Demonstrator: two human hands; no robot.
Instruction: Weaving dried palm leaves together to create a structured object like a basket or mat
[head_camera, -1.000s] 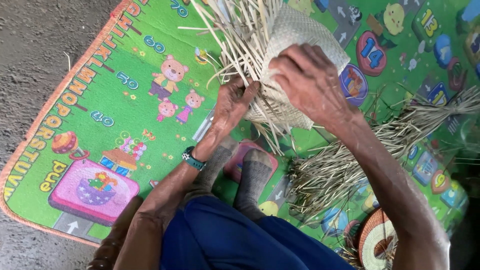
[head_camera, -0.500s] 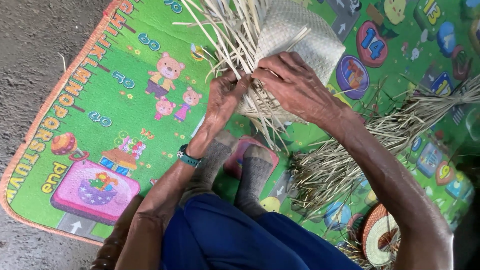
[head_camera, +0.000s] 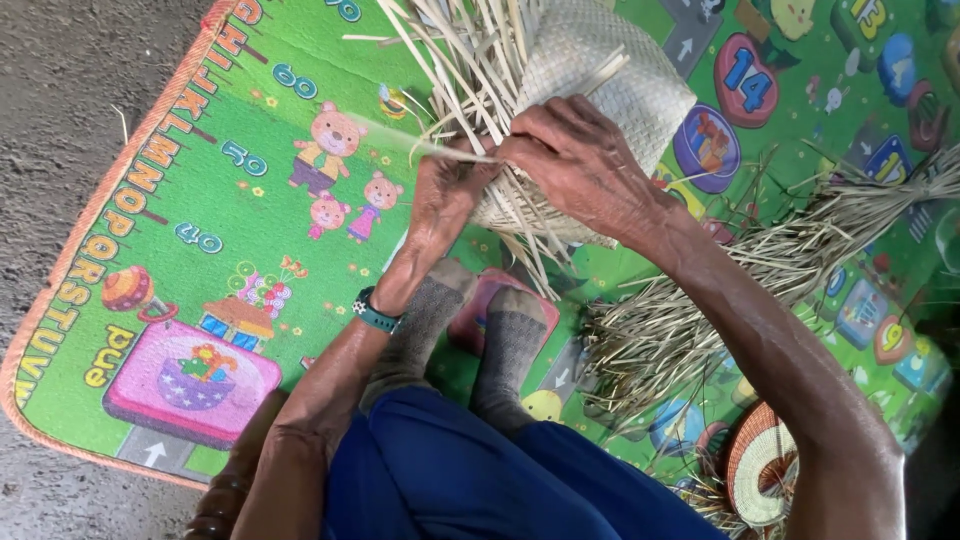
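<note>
A half-woven pale straw basket (head_camera: 610, 70) lies on its side on a green play mat (head_camera: 250, 230), with loose straw strips (head_camera: 460, 60) fanning out from its open edge. My right hand (head_camera: 580, 160) presses on the woven wall and pinches a strip at the rim. My left hand (head_camera: 445, 195) grips a thin strip that sticks out to the left. Both hands meet at the basket's edge, above my two feet in grey socks (head_camera: 475, 335).
A heap of dry straw strips (head_camera: 720, 300) lies to the right on the mat. A small round woven orange-and-white piece (head_camera: 760, 465) sits at the lower right. Bare concrete floor (head_camera: 60, 100) borders the mat on the left. My blue-clothed legs fill the bottom.
My right hand slid down from the basket's side to its rim beside the left hand. A single strip now sticks out to the left, pulled by my left hand.
</note>
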